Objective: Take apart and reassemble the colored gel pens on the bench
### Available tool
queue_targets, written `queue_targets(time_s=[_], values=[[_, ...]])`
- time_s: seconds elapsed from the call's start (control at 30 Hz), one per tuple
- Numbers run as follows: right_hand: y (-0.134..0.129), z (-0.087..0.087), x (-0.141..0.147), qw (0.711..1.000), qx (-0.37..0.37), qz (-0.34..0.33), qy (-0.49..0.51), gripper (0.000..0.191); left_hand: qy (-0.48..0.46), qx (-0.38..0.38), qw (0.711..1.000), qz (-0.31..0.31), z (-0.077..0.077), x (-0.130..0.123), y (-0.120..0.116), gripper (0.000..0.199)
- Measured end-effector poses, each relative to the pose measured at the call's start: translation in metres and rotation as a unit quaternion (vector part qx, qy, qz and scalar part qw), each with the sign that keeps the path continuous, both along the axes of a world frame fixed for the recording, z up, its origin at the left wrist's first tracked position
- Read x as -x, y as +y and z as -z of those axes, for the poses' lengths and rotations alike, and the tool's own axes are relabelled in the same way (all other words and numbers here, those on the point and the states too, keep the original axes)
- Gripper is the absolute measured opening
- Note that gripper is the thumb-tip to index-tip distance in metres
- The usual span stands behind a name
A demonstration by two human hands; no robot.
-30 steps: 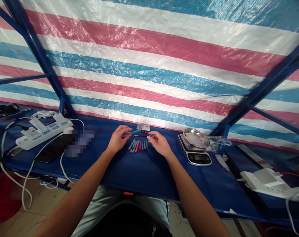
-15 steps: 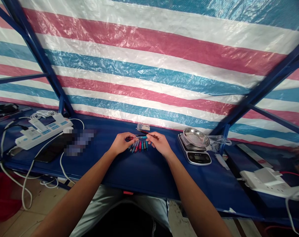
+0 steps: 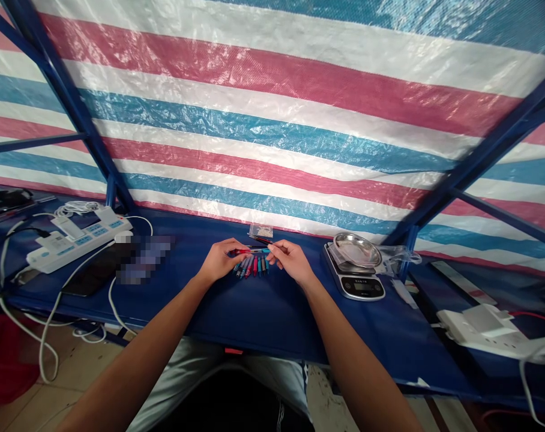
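My left hand [image 3: 218, 261] and my right hand [image 3: 284, 257] hover close together over a blue table top [image 3: 236, 318]. Between them runs a slim pen [image 3: 254, 250] showing red and teal, its ends in both sets of fingertips. A thin dark rod [image 3: 260, 240] lies just behind it, near my right fingers. Below the hands, several coloured pens [image 3: 251, 266] lie side by side, partly hidden by my fingers. A small clear packet [image 3: 260, 231] sits just behind the hands.
To the left lie a white power strip [image 3: 77, 243], white cables and a black phone [image 3: 90, 276]. To the right stand a digital scale [image 3: 354, 287] with a steel dish [image 3: 357, 249] and a clear bag [image 3: 401, 257]. A striped tarp and blue steel frame rise behind.
My hands have moved closer together over the row of pens. The teal-and-red pen now lies across the row, held between both hands, instead of reaching left toward my left hand.
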State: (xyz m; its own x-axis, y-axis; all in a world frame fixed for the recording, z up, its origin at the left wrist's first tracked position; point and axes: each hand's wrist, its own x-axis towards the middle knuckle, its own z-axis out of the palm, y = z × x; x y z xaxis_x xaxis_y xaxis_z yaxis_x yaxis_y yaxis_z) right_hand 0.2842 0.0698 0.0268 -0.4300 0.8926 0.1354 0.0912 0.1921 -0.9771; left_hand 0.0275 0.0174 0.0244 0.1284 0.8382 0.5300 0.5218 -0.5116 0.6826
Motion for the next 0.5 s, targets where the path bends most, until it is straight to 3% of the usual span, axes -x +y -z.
queue_targets(time_s=[0.13,0.27,0.4,0.5], values=[[0.001,0.0012,-0.0029,0.999,-0.032,-0.038,0.008,0.051,-0.003,-0.002,1.0,-0.005,0.0029,0.0027,0.0023,0.022],[0.0017,0.0009,-0.0046,0.999,-0.007,-0.013,-0.036,0.04,0.005,-0.004,1.0,0.006,0.0047,0.003,0.0031,0.02],[0.0017,-0.0002,-0.0067,0.996,-0.07,-0.03,-0.035,0.04,0.008,0.006,1.0,-0.001,0.0044,0.0023,0.0027,0.02],[0.0012,-0.0001,-0.0067,0.998,-0.025,-0.024,-0.046,0.042,0.005,0.007,1.0,-0.005,0.0042,0.0028,0.003,0.021]])
